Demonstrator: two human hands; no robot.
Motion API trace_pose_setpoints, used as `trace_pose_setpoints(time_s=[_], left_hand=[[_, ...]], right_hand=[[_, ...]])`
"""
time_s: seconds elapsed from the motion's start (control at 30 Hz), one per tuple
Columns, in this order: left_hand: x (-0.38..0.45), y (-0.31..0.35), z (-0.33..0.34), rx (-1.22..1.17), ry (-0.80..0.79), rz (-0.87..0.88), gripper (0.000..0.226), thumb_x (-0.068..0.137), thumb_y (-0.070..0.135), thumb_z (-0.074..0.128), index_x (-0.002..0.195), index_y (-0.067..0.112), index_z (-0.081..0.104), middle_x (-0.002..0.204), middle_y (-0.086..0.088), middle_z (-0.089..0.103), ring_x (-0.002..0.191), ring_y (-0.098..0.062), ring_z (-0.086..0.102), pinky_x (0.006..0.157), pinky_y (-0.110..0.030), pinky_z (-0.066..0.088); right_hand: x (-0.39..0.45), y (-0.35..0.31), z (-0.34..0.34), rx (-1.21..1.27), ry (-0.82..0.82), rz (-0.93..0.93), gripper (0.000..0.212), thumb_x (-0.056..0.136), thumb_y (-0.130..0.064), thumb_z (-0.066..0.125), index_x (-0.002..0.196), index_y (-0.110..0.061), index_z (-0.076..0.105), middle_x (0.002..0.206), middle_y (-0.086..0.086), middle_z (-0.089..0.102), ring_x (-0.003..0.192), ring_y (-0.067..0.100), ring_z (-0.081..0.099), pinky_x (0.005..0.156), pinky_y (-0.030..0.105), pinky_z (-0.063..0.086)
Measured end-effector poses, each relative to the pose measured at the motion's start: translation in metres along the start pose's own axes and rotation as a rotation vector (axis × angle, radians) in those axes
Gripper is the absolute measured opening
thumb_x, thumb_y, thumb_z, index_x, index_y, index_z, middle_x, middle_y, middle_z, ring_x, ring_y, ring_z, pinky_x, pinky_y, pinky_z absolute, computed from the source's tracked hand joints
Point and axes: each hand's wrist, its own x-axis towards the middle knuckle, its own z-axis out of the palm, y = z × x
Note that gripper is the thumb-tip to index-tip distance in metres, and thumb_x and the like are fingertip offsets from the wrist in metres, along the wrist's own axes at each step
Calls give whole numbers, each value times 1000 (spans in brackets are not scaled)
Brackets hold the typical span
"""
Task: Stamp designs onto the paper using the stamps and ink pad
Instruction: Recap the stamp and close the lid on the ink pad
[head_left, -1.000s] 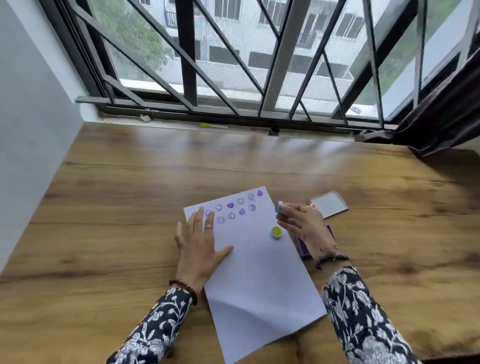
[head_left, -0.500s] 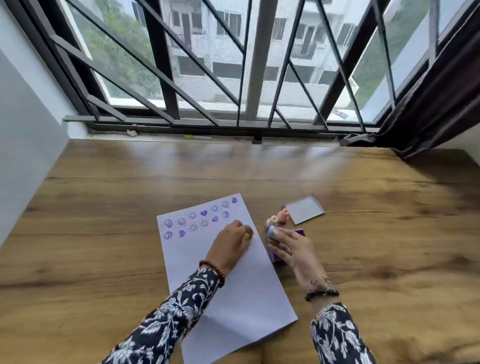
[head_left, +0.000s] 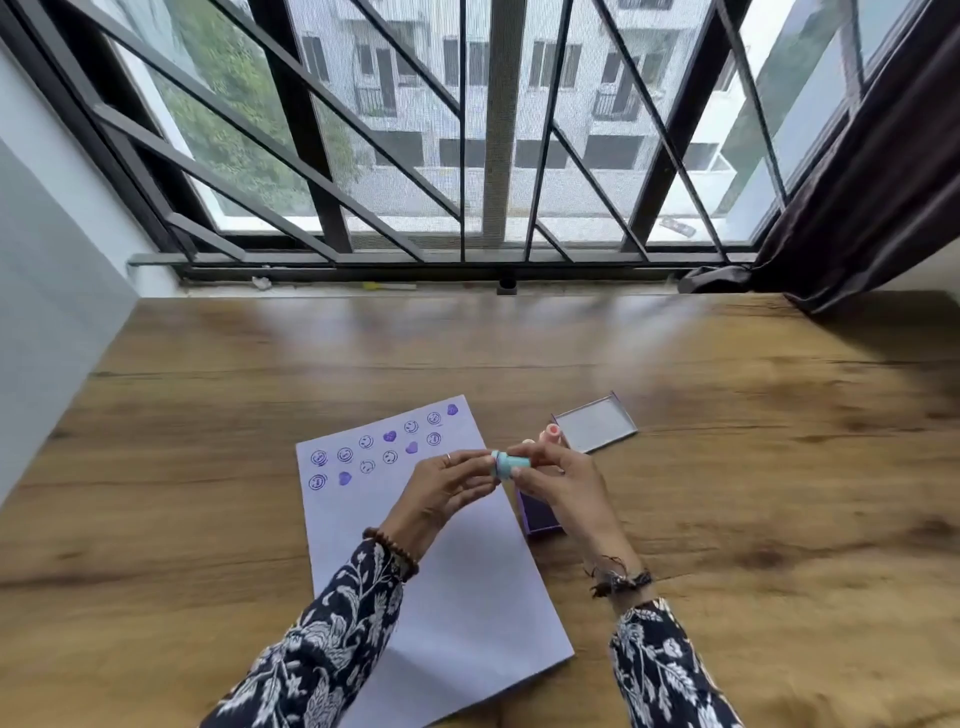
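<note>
Hands (head_left: 447, 493) now meet over the paper (head_left: 457, 587), both gripping the blue stamp (head_left: 508, 464)

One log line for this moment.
both hands hold teal stamp above paper | left hand | right hand | ink pad beside paper

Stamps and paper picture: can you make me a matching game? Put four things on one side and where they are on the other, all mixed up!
Things:
1. teal stamp
2. paper
3. purple ink pad
4. clear lid

Places:
A. lying open beyond the hands
B. held between both hands
C. under the right hand
D. flat under the left hand, stamped along the top

Pairs: 1-B, 2-D, 3-C, 4-A
</note>
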Motion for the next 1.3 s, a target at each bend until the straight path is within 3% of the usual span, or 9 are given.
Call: trace_pose_setpoints(time_s=[0.3,0.4,0.47,0.63,0.77,0.83,0.93,1.17,1.3], left_hand=[[-8,7,-6,34,-44,57,20,81,1,62,100,0,66,88,-8,72,79,-14,68,80,-19,55],[-6,10,-8,51,-54,117,23,79,-2,64,101,-1,65,88,-6,74,83,-14,69,80,-20,56],[-3,14,-9,158,-50,161,23,77,-2,66,100,0,65,89,-8,72,83,-15,69,78,-20,57],[10,19,-11,633,-46,285,22,74,3,72,93,12,65,93,-10,71,86,-17,69,80,-26,55],[26,15,-9,780,95,436,20,73,10,73,90,18,66,86,4,70,84,-10,65,75,-12,47],[35,12,-6,814,267,535,18,71,15,76,87,19,68,85,5,68,83,-9,58,71,-10,41],[50,3,-1,939,461,460,28,69,29,78,95,26,70,104,-4,60,103,-22,46,86,-34,36],[61,-12,6,1104,478,384,14,76,25,69,91,28,70,125,-3,51,119,-25,39,97,-38,26],[58,-12,4,1111,448,417,15,78,23,66,93,27,69,127,-3,51,121,-23,38,97,-35,25]], right_hand=[[3,-5,-4,-70,-80,-36,23,82,-5,68,81,-28,70,83,-6,70,81,8,68,74,19,58],[9,-9,-6,-15,-105,7,16,82,-8,68,79,-23,70,84,10,73,70,11,71,67,20,59],[14,-13,-6,-1,-63,40,9,79,-9,71,82,-16,67,89,20,71,66,14,72,61,21,60],[26,-25,5,-423,29,-66,33,72,-15,78,99,-9,60,90,14,68,80,24,69,68,34,61],[32,-31,-1,-408,-9,-86,25,79,-14,72,102,-8,66,96,12,72,86,20,68,74,33,60],[35,-28,-14,-397,67,-91,19,82,-13,68,100,-8,68,95,11,72,85,19,68,73,31,59],[36,-15,-35,-319,187,-40,10,82,-7,66,92,-7,70,83,9,72,75,21,69,75,38,60],[40,25,-76,-299,545,103,7,84,-10,63,85,-12,70,86,12,73,79,29,67,81,49,56],[53,29,-88,-384,656,124,15,85,-17,63,96,-8,65,101,14,70,94,31,63,76,31,46]])
